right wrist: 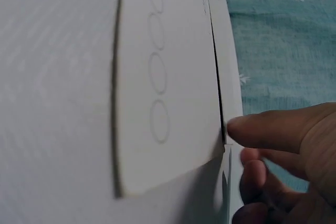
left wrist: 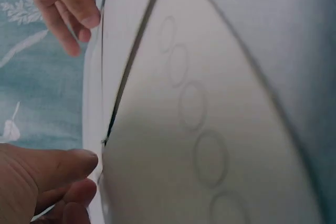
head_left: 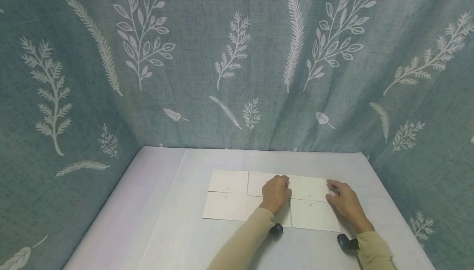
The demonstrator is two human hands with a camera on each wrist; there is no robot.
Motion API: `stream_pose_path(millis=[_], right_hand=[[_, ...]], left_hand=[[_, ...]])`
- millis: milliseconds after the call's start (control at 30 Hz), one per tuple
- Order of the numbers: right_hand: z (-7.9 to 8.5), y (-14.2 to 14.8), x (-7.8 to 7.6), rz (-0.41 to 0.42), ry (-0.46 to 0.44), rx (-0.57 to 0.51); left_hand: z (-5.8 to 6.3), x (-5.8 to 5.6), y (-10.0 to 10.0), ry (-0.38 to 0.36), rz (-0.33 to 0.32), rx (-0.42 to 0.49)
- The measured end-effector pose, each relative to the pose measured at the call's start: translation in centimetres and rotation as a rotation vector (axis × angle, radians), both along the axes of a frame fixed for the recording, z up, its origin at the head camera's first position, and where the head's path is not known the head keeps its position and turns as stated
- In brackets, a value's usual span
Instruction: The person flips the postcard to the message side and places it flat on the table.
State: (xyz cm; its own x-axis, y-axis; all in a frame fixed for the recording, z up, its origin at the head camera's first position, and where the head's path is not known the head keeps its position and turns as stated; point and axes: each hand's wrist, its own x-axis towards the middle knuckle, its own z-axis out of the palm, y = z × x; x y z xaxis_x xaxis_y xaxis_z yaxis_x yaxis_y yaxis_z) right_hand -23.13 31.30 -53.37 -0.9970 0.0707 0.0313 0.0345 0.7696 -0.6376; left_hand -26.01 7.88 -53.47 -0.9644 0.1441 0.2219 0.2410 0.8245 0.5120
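Several white cards lie in two rows on the table, among them an upper-left card (head_left: 227,180) and a lower-right card (head_left: 315,215). My left hand (head_left: 275,193) is at the left edge of the upper-right card (head_left: 307,187), its fingers curled. At that card's right edge, my right hand (head_left: 346,202) holds it with thumb and curled fingers. Faint ovals in a row mark a lower card (left wrist: 202,103) in the left wrist view. The right wrist view shows similar ovals on the lower-right card (right wrist: 168,77), with my right thumb (right wrist: 262,129) touching near its far seam.
The pale table (head_left: 166,204) ends at a blue-green curtain (head_left: 200,56) with white leaf prints at the back and sides. A dark wrist device (head_left: 347,243) sits under the right sleeve, and another (head_left: 276,229) by the left sleeve.
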Motion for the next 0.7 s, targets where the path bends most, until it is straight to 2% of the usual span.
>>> stream_pose_path(millis=[133, 267, 400, 567, 700], right_hand=[[0.4, -0.2, 0.2, -0.036, 0.103, -0.026], [1.1, -0.2, 0.6, -0.070, 0.222, -0.037], [2.2, -0.7, 0.8, -0.074, 0.364, 0.006], [3.2, -1.5, 1.1, -0.056, 0.519, 0.080], [4.1, -2.5, 1.4, 0.007, 0.578, 0.112]], left_hand=[[0.5, 0.0, -0.7, 0.023, -0.005, 0.025], [1.1, 0.3, -1.5, 0.062, -0.030, 0.002], [2.3, 1.0, -2.5, 0.137, -0.058, -0.019], [3.8, 2.3, -3.6, 0.230, -0.090, -0.091], [4.7, 3.2, -5.3, 0.208, -0.116, -0.106]])
